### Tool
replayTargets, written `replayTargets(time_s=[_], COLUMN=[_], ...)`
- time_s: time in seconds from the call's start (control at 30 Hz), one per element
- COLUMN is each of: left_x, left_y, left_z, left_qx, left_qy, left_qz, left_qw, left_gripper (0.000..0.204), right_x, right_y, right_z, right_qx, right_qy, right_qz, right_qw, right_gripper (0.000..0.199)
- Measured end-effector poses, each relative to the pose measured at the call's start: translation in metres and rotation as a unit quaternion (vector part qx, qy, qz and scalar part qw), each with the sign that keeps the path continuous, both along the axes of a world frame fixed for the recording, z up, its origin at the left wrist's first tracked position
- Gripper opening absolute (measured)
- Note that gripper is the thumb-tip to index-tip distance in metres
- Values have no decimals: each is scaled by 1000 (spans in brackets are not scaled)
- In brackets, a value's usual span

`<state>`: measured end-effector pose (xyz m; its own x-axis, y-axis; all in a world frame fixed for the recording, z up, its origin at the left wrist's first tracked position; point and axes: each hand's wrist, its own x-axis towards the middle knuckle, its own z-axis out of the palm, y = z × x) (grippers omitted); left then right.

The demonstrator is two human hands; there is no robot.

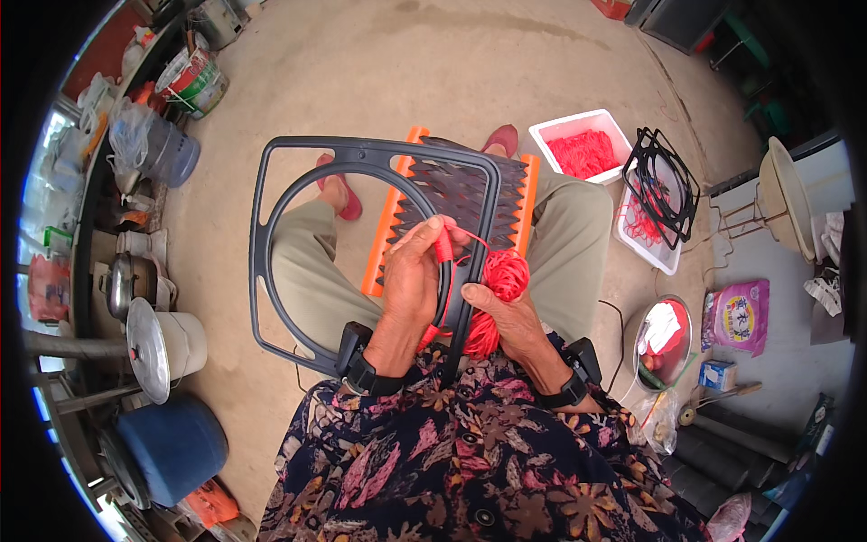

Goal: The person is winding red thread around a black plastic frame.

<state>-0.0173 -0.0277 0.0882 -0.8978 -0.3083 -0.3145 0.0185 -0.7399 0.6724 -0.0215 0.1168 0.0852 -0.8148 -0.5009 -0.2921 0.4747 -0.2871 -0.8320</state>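
My left hand [411, 294] is closed around the inner ring of a dark grey plastic frame [361, 146], square with rounded corners, held tilted over my lap. Red cord [443, 245] is wrapped round the ring at my thumb and fingers, with more red lower on the ring. My right hand [517, 327] grips a loose bundle of red cord [506, 275] against the frame's right bar, thumb on top. A strand runs from the bundle to the wrapped part. Some right fingers are hidden behind the bundle. Behind the frame is an orange-edged rack [528, 203] with dark jagged pieces.
At the right stand a white box [540, 135] of red cord and a white tray [664, 262] with black frames [664, 185] across it. Nearer is a metal basin [643, 375]. A lidded pot [185, 343], a blue tub [176, 447] and buckets line the left side.
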Motion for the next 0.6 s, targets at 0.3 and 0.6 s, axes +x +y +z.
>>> replayTargets(time_s=[0.3,0.6], left_x=[0,3], left_y=[-3,4], left_z=[2,2], left_qx=[-30,-43], left_qy=[-26,7], left_qz=[4,-1], left_qw=[999,999], left_gripper=[26,30], right_x=[-2,4], right_y=[9,11], right_z=[4,-3], right_qx=[35,19], right_qy=[-29,11], right_qz=[-37,-55], right_qw=[998,998], right_gripper=[26,23])
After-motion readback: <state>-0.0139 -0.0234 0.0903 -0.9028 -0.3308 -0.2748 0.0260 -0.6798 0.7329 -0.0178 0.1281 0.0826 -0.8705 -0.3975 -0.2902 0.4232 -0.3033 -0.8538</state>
